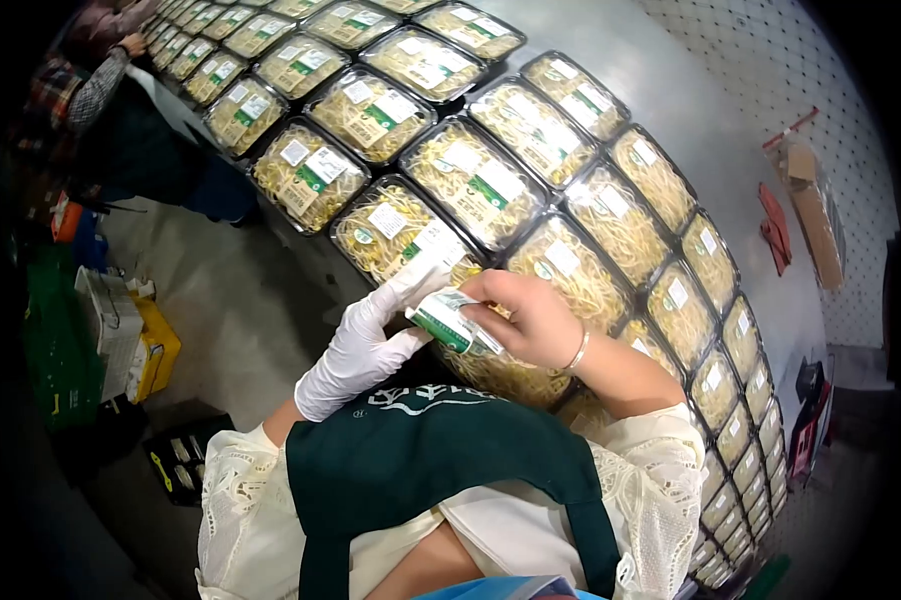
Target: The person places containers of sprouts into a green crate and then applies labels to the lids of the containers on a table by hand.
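Note:
My left hand [365,345], in a white glove, curls its thumb and fingers around the left side of a small bundle of green-and-white labels [443,326]. Its fingertips are partly hidden and lie close over the front edge of a bean sprout tray [375,232]. From the other side, my bare right hand [530,315], with a bracelet at the wrist, pinches the same labels. Under both hands are black trays of bean sprouts with clear lids. The tray just beyond my left hand carries a white label and a green-and-white one.
Rows of packed bean sprout trays [475,185] cover the table, curving away left and right. Co-workers stand at the far left, one with a plaid sleeve [55,90]. Crates [107,330] stand on the floor at left. A red cloth [773,228] and cardboard [815,215] lie at right.

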Motion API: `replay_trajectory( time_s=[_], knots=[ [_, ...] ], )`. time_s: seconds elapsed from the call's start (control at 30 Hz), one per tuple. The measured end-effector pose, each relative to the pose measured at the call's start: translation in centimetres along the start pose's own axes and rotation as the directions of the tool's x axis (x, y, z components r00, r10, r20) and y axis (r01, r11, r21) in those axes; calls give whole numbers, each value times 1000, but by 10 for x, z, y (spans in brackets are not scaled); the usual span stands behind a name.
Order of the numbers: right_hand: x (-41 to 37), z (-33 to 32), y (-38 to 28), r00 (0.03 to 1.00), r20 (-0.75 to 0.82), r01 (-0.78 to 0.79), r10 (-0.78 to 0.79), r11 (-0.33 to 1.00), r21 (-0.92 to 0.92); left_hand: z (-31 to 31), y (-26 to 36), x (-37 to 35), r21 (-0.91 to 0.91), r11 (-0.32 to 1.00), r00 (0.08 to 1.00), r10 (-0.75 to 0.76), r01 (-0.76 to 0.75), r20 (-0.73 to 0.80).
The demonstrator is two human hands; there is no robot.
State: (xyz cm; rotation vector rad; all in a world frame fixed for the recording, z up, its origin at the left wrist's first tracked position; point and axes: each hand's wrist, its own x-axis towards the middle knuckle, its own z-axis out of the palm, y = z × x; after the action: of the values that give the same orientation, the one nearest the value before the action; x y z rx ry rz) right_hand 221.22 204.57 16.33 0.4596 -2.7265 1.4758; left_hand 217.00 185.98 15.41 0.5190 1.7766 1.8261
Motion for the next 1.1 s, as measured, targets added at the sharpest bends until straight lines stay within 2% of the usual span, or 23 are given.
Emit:
replay_trajectory(
  time_s=[0.07, 0.13, 0.17, 0.2, 0.27, 0.3, 0.33, 0.4, 0.43, 0.47, 0.5, 0.53, 0.6, 0.67, 0.77, 0.83, 0.87, 0.9, 0.93, 0.97, 1.0, 1.07, 1.1],
  knots=[
    [-13, -3, -1, 996, -86, -12, 13, 1000, 18, 2, 2, 8, 55, 998, 949, -46, 31, 312],
    [-23, -13, 1, 976, -167, -127, 142, 987, 102, 14, 14, 10, -141, 970, 906, -126, 197, 404],
    [-28, -18, 3, 966, -194, -153, 173, 981, 117, 28, 19, 11, -332, 888, 919, -205, 320, 338],
    [-34, -20, 5, 963, -200, -160, 181, 980, 117, 35, 16, 14, -330, 886, 915, -207, 326, 347],
    [-46, -20, 9, 973, -166, -136, 158, 981, 137, 45, 1, 18, -202, 954, 965, -182, 220, 190],
    [-50, -19, 8, 966, -161, -188, 203, 977, 103, 50, -9, 19, -161, 964, 975, -198, 213, 102],
    [-54, -22, 12, 965, -164, -191, 206, 976, 103, 51, -13, 22, -161, 963, 974, -199, 214, 106],
    [-63, -32, 23, 953, -276, -139, 124, 990, -35, 50, -16, 27, 347, 935, 978, -137, 75, 158],
    [-64, -54, 33, 889, -413, -279, 197, 949, -147, 52, -12, 30, 441, 892, 959, -203, 97, 199],
    [-60, -85, 49, 792, -540, -419, 283, 896, -146, 54, -13, 31, 443, 891, 958, -208, 101, 200],
    [-49, -129, 56, 713, -576, -648, 400, 690, -323, 55, -14, 30, 244, 931, 936, -315, 272, 157],
    [-50, -160, 80, 756, -632, -594, 167, 581, -557, 56, -16, 29, 23, 904, 894, -426, 427, 138],
    [-57, -202, 154, 739, -644, -662, 197, 389, -641, 49, -22, 24, -13, 884, 878, -461, 467, 131],
    [-52, -198, 186, 673, -635, -731, 380, 207, -651, 45, -25, 21, -19, 894, 891, -445, 448, 88],
    [-58, -184, 205, 687, -660, -722, 304, 192, -664, 43, -22, 21, -67, 888, 887, -445, 455, 123],
    [-66, -168, 178, 626, -779, -779, 44, -17, -627, 43, -20, 18, -99, 894, 892, -417, 437, 172],
    [-60, -158, 147, 593, -766, -804, 248, 240, -544, 46, -19, 19, -92, 896, 892, -415, 435, 179],
    [-54, -140, 117, 581, -688, -800, 434, 459, -386, 51, -18, 20, -146, 925, 928, -325, 352, 183],
    [-60, -119, 100, 660, -398, -684, 638, 728, 32, 55, -18, 18, -203, 941, 955, -235, 270, 181],
    [-68, -93, 85, 880, -99, -420, 464, 860, 291, 57, -19, 18, -174, 954, 957, -210, 246, 199],
    [-72, -71, 63, 980, -50, -180, 195, 958, 222, 55, -15, 19, -174, 951, 955, -217, 254, 205],
    [-78, -43, 32, 975, -102, -204, 197, 977, -58, 46, -3, 21, 220, 844, 796, -535, 489, 283],
    [-80, -33, 25, 974, -108, -207, 200, 977, -56, 51, -1, 23, 169, 951, 899, -300, 258, 320]
  ],
)
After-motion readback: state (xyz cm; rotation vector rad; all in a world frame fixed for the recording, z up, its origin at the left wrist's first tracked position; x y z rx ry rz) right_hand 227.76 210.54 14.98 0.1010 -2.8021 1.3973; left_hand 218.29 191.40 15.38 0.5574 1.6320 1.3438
